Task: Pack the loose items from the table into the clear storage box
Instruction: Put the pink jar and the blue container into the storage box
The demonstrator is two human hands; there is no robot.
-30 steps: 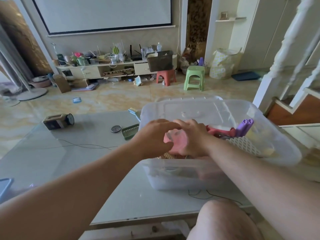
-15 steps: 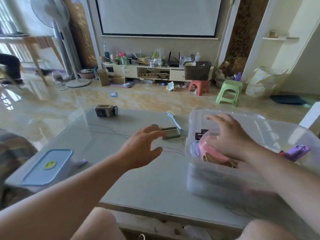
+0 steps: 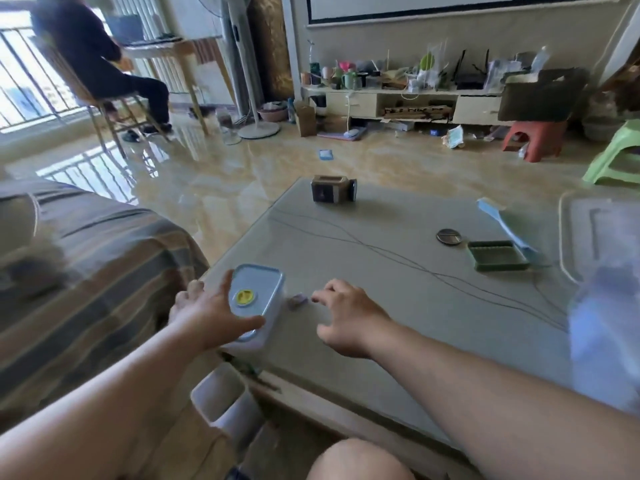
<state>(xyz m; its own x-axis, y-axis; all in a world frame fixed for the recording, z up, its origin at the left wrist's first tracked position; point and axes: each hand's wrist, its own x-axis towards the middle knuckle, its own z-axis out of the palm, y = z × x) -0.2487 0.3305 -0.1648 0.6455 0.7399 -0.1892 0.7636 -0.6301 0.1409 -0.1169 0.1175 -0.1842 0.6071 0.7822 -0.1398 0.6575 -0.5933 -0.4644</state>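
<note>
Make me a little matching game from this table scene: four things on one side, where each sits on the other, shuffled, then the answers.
Things:
1. blue-lidded container
2. green tray
3. cardboard box
4. round dark disc

Places:
A. far edge of the table
B. under the left hand, at the near corner
C. just left of the green tray
D. beside the clear storage box

Pairs: 1-B, 2-D, 3-A, 4-C

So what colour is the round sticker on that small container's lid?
Yellow, on the pale lid of the small container; the head view shows it.
</note>
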